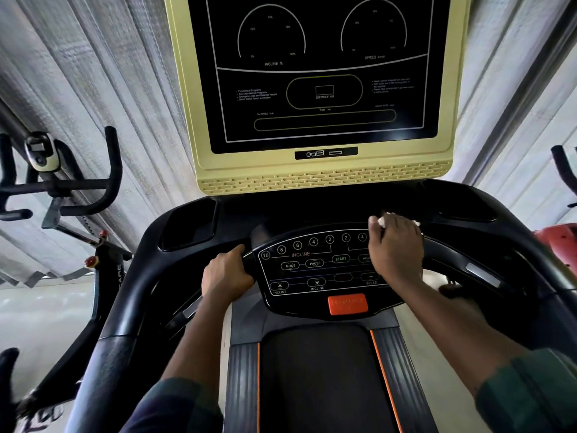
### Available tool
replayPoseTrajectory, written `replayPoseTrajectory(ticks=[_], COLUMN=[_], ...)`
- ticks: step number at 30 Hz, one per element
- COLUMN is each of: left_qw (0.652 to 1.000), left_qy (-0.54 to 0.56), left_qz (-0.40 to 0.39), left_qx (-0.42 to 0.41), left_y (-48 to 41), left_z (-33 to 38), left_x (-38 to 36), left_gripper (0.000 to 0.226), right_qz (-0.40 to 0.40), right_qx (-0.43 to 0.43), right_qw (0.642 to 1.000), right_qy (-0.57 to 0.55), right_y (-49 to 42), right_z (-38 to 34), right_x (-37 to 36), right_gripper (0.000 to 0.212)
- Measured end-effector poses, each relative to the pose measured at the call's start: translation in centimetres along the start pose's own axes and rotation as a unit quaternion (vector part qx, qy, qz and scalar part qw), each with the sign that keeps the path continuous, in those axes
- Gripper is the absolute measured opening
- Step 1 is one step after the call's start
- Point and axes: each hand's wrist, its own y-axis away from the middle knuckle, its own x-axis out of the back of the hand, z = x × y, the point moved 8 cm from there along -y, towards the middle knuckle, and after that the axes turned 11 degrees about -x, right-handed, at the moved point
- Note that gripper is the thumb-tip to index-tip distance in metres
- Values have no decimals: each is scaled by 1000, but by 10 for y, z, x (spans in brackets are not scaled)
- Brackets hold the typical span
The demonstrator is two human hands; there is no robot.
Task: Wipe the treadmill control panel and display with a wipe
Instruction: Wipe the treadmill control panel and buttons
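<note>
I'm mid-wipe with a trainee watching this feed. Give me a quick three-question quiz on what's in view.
1. True or false: the left hand rests on the display.
2. Which hand holds the wipe? A) left hand B) right hand C) neither
3. Fill in: the big button at the lower edge of the control panel is ____.

Key: 1 false, it grips the control panel's left side; 2 B; 3 orange.
</note>
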Motion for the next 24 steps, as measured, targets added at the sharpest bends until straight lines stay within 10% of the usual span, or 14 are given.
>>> replayPoseTrajectory(ticks=[18, 24], left_qw=[1000, 988], left_qy=[24, 89], left_qz=[-7, -116], left_qx=[-6, -46], left_y=[1, -8], left_z=[1, -7], left_x=[1, -7], left_gripper=[31, 47], right_qz=[-64, -89], right_qx=[103, 198], right_qw=[992, 976], right_qy=[-38, -26], right_y=[33, 47], right_z=[-84, -117], right_x=[-14, -19], right_gripper=[53, 55])
